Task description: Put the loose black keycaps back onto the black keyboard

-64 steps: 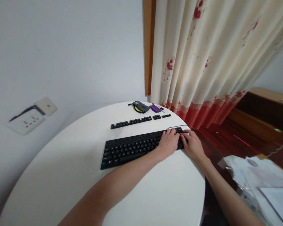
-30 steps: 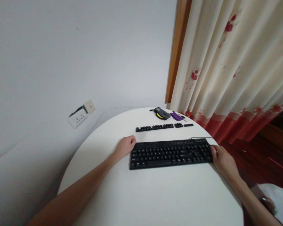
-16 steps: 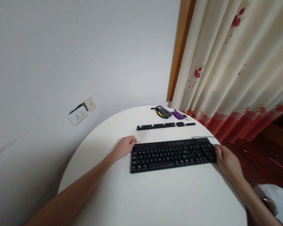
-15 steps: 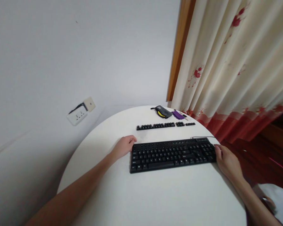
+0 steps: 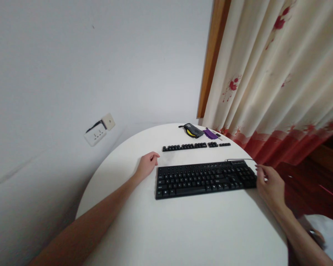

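A black computer keyboard (image 5: 205, 179) lies flat on the white round table (image 5: 188, 229). Just off its upper left corner, my left hand (image 5: 147, 164) hovers or rests loosely curled, thumb and index finger slightly apart, holding nothing. Close beside the keyboard's right end is my right hand (image 5: 271, 186), its thumb and index finger parted and empty; whether it still touches the keyboard I cannot tell. Behind the keyboard, loose black keycaps (image 5: 184, 147) stand in a line, with a smaller cluster of keycaps (image 5: 212, 144) and a short row of keycaps (image 5: 225, 144) to the right.
Farther back lie a dark grey pouch (image 5: 193, 130) with a yellow part and a purple cloth-like item (image 5: 210, 133). A thin cable (image 5: 240, 159) runs behind the keyboard. Wall sockets (image 5: 96, 133) are at left; a flowered curtain (image 5: 261, 85) hangs at right.
My left hand has let go of the keyboard's left edge and moved up and slightly left. My right hand has loosened from the right edge, its fingers lifting. The view has shifted slightly.
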The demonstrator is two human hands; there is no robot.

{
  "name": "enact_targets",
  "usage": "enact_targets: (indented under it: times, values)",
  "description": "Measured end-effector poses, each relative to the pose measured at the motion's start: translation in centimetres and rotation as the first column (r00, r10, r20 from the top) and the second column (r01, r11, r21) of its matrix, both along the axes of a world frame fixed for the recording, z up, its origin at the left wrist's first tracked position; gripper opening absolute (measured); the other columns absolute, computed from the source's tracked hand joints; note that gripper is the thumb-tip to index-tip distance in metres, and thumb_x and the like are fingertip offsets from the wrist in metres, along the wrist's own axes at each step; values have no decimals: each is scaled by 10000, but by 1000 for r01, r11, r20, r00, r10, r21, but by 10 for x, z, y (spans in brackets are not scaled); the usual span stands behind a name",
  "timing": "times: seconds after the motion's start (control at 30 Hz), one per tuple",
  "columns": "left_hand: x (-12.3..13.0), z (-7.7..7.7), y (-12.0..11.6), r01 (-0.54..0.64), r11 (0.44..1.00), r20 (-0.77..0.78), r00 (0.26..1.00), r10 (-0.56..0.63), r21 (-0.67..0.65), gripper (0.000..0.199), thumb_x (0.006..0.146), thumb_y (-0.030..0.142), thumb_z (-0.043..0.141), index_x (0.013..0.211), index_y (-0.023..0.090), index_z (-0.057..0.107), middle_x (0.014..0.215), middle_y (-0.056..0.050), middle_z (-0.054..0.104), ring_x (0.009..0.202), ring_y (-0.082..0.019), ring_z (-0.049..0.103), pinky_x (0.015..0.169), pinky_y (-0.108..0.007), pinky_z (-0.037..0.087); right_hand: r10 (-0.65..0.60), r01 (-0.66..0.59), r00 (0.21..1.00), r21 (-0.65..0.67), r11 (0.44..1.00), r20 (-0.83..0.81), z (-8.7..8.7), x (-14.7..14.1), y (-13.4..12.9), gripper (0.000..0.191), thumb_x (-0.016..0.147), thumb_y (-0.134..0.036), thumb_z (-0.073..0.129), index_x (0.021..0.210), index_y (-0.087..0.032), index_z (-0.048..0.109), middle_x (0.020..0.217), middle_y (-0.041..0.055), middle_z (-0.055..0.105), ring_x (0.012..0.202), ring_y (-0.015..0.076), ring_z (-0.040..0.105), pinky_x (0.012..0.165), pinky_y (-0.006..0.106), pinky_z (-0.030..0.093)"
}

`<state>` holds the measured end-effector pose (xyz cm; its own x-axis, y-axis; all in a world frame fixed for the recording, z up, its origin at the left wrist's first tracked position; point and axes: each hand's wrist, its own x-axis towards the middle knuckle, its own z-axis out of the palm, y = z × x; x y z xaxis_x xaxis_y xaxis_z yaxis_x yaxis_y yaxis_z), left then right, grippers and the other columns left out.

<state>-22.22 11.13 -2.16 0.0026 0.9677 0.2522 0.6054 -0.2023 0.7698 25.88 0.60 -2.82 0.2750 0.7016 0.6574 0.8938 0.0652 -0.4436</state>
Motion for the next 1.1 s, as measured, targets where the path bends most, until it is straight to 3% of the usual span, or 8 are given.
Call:
enact_targets:
  times: [0.17,0.33,0.5,0.67,0.8,0.9,1.0,1.1]
  values:
    - [6,0,8,-26,1000,42,999,26,2,255,785,218,450,869,159,683,627,1,644,596,-151,590,609,-249,433,208,-207,978,67,976,-16,27,-54,24,233,912,-294,460,988,-182,650,964,102,678,910,245,616,827,380,482]
    - [15,-1,25,-54,998,85,995,57,-31,234,755,162,458,850,149,671,638,-14,660,596,-150,602,603,-248,450,457,-453,888,71,888,-48,62,-136,57,214,913,-235,456,1006,-194,644,956,88,664,894,234,600,825,389,488]
    - [18,-5,18,-101,995,114,988,101,-6,255,776,168,439,898,142,661,670,-22,665,612,-149,600,589,-244,437,607,-602,788,79,794,-104,59,-197,55,229,907,-147,445,1020,-196,637,944,79,655,899,227,597,822,386,494]
    - [15,-6,12,-94,996,124,988,94,0,257,771,193,440,903,160,659,649,2,638,571,-136,556,562,-236,407,799,-793,600,-161,587,-44,42,-218,12,262,881,-82,470,1029,-197,653,915,69,668,862,211,606,800,364,506]
    - [14,-4,15,-118,993,122,985,119,-15,255,768,214,446,896,164,662,648,6,631,535,-128,516,530,-233,372,893,-871,442,-284,402,-91,48,-221,-6,267,880,-90,488,1032,-217,667,857,37,685,795,186,625,761,328,509]
    - [14,-1,12,-145,988,125,981,150,-49,246,758,228,457,879,165,662,634,10,624,524,-126,511,521,-230,371,795,-822,569,-162,545,-211,58,-205,9,278,895,-116,474,1068,-219,666,935,52,704,870,197,638,823,347,508]
    - [14,1,6,-156,986,150,975,164,-67,244,758,255,470,880,165,661,626,14,618,516,-123,503,512,-226,373,509,-554,788,-39,832,-347,61,-166,41,252,927,-222,462,1071,-195,666,1000,88,706,908,227,641,803,371,510]
    - [15,1,5,-154,987,182,970,161,-52,249,768,283,476,888,164,660,618,18,605,507,-118,489,507,-223,373,265,-297,892,-32,954,-367,56,-124,71,300,922,-311,466,1080,-163,673,1024,127,707,881,252,641,743,379,506]
